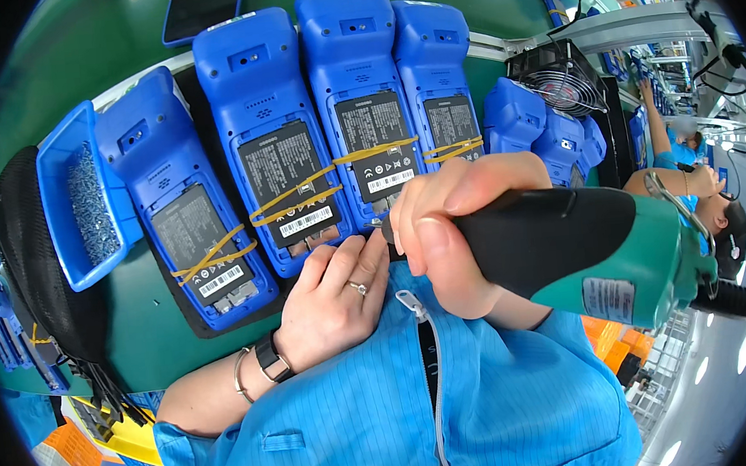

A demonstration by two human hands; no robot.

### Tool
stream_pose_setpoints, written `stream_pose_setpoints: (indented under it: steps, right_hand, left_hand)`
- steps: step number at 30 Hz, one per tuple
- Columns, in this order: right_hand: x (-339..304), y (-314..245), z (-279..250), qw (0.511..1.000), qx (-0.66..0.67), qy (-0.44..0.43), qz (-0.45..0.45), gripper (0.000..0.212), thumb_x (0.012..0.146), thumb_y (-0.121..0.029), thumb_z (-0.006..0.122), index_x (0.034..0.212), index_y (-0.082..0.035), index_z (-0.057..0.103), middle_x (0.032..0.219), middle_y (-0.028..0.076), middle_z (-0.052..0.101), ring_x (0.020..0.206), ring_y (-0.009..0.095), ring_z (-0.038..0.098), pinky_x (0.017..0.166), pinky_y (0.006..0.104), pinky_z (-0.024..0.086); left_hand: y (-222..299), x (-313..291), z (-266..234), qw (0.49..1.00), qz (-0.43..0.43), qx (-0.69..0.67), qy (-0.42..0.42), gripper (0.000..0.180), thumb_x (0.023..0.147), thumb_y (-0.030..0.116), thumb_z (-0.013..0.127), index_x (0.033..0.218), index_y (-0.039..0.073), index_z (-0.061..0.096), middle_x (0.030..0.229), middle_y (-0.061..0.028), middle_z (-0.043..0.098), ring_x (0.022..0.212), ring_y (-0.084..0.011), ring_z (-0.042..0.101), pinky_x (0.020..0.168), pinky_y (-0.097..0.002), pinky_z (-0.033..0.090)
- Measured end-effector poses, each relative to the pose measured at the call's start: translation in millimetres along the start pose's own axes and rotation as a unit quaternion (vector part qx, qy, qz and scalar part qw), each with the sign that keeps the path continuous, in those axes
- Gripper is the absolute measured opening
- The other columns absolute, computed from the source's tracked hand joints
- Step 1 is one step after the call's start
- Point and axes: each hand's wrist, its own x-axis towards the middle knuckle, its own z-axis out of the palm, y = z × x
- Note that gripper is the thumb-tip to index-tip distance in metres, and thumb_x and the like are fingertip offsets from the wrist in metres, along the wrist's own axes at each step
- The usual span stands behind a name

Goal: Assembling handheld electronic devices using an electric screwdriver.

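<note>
A row of blue handheld devices lies face down, their backs showing black batteries crossed by yellow rubber bands. My right hand (461,235) is wrapped round a green and black electric screwdriver (601,241), its front end pointing left at the lower end of the third device from the left (367,102). Close to that tip, my left hand (334,293), with ring, bracelet and dark watch, has its fingers pressed together at the device's lower edge. Its thumb and whatever it pinches are hidden. Beside it lies the second device (263,119); the leftmost device (157,162) is tilted.
A blue tray (128,219) of small metal screws stands left, next to a black mesh bag (28,251). Another blue device (437,61) is right of the middle. Beyond are stacked devices (517,116) and a black fan (558,83). Another person (693,181) sits at far right.
</note>
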Motion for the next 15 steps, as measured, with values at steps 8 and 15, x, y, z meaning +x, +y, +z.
stream_pose_setpoints:
  steps: [8,15]
  right_hand:
    - [10,-11,-12,1.000,-0.005,0.004,-0.030,0.025,0.090,-0.008,0.050,0.110,-0.011,0.035,0.071,0.003,0.048,0.049,0.012,0.046,0.051,0.0303,0.042]
    - [29,-4,-4,0.998,0.008,0.035,-0.047,0.029,0.091,-0.010,0.049,0.115,-0.010,0.034,0.068,0.002,0.047,0.049,0.012,0.044,0.051,0.0297,0.041]
  left_hand:
    - [-2,-5,-5,1.000,0.005,-0.002,0.004,0.030,0.068,0.007,0.064,0.096,-0.004,0.065,0.112,-0.0166,0.061,0.096,-0.0243,0.057,0.078,-0.0329,0.045]
    - [-8,-5,-15,0.987,-0.148,0.044,0.050,0.034,0.066,0.003,0.066,0.100,-0.003,0.064,0.116,-0.0126,0.060,0.101,-0.0268,0.057,0.083,-0.0391,0.047]
